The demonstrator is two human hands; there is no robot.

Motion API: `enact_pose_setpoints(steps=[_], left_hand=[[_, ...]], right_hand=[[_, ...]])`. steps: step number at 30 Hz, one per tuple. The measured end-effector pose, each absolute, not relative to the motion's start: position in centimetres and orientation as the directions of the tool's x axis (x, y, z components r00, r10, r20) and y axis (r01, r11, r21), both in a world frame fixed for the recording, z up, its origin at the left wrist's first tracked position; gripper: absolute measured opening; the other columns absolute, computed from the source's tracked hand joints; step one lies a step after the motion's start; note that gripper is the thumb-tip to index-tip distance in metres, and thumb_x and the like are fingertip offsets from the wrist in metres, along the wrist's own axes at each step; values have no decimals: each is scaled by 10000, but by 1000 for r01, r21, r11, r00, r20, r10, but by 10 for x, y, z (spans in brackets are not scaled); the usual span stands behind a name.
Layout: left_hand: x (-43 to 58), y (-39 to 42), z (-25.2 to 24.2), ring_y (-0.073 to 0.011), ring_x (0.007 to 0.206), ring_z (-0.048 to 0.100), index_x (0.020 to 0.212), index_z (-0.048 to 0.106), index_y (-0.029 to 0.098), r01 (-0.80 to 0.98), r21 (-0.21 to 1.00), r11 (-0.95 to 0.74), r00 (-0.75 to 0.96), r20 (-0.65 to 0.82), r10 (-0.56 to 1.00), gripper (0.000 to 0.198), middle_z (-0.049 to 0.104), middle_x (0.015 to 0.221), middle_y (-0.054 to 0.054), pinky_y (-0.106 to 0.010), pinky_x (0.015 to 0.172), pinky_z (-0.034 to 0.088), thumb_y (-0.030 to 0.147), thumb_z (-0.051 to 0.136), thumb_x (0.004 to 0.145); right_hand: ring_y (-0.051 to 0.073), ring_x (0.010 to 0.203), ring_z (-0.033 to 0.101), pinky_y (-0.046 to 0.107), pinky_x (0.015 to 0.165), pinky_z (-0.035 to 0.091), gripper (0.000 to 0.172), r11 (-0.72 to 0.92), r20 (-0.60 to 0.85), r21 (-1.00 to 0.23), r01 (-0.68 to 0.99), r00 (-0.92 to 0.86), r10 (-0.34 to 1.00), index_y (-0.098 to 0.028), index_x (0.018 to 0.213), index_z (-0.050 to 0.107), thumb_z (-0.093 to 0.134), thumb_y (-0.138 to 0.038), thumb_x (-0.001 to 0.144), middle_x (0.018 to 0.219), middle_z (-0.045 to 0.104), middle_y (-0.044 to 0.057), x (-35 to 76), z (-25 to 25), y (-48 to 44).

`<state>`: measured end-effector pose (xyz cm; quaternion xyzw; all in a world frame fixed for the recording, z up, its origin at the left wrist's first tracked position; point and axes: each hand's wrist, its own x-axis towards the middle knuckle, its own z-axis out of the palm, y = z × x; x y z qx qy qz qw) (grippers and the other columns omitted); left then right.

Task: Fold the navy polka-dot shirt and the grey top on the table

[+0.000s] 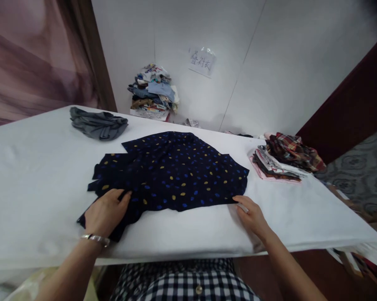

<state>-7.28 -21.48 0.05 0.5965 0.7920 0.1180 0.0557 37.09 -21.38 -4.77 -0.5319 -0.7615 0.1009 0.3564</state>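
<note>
A dark navy shirt point(175, 171) with blue and yellow dots lies spread flat on the white table point(34, 184). My left hand point(105, 211) rests on its near left part, by a sleeve, fingers curled onto the cloth. A silver bracelet sits on that wrist. My right hand point(251, 215) touches the shirt's near right hem with its fingertips, palm down on the table.
A crumpled grey garment point(98, 123) lies at the far left of the table. A stack of folded plaid and patterned clothes point(282, 161) sits at the right. Another pile of clothes point(153, 94) stands by the wall under a paper sign point(202, 61).
</note>
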Motion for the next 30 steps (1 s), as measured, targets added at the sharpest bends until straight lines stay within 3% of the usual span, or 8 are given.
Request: enact_pose_setpoints(steps=[7,10,14,18,21,24,27,30], left_hand=[[-84,-200,-10,-312,883,630,1003,672,217,854,360,376,-396,-21,918,470,690,978,-123,-364,683,453,512,348,832],[-94,-198,-8,-256,831,633,879,695,214,805,504,313,-347,-28,938,378,702,891,-77,-311,688,451,465,424,797],[-97,-200,6,-176,604,574,730,665,197,718,642,267,-323,-33,946,358,634,629,-8,-254,534,395,490,465,773],[-91,-195,27,-172,657,580,768,670,205,729,649,216,-331,58,942,341,660,698,-1,-252,582,395,479,466,778],[-84,-187,40,-187,727,591,787,673,215,787,588,187,-334,152,930,343,681,778,-15,-265,644,396,472,446,797],[-75,-185,50,-175,665,568,711,648,206,818,558,141,-287,183,940,376,651,691,-12,-265,620,377,497,433,809],[-67,-194,56,-154,616,539,677,619,196,818,571,67,-210,190,959,396,620,641,4,-257,591,361,509,424,822],[-65,-211,53,-143,590,521,687,614,189,810,586,18,-114,127,985,410,600,620,13,-250,563,355,527,425,823]], right_hand=[[227,1061,558,410,908,481,310,683,277,-417,599,-632,724,-255,1159,604,483,-223,875,1155,626,67,284,-31,-206],[246,1020,540,414,862,480,324,716,254,-288,636,-670,698,-225,1182,593,510,-243,870,1152,609,89,250,-35,-190],[219,834,544,361,735,476,245,694,239,-187,696,-653,719,-200,990,669,446,-191,887,910,628,94,233,-40,-167],[179,806,549,304,730,458,224,669,308,-426,608,-598,740,-217,861,640,421,-188,891,837,609,47,242,-21,-153],[166,825,556,286,756,444,162,564,384,-660,496,-423,821,-217,856,608,461,-279,885,886,613,29,260,4,-148],[151,717,529,264,660,427,194,424,351,-806,413,-244,904,-217,850,584,483,-382,870,802,594,8,278,22,-154],[123,567,431,239,536,371,237,342,305,-866,366,-156,940,-221,855,554,471,-442,871,635,482,-28,291,29,-176],[118,586,435,234,549,376,242,352,271,-833,427,-241,932,-213,856,562,460,-430,887,661,492,-17,298,29,-209]])
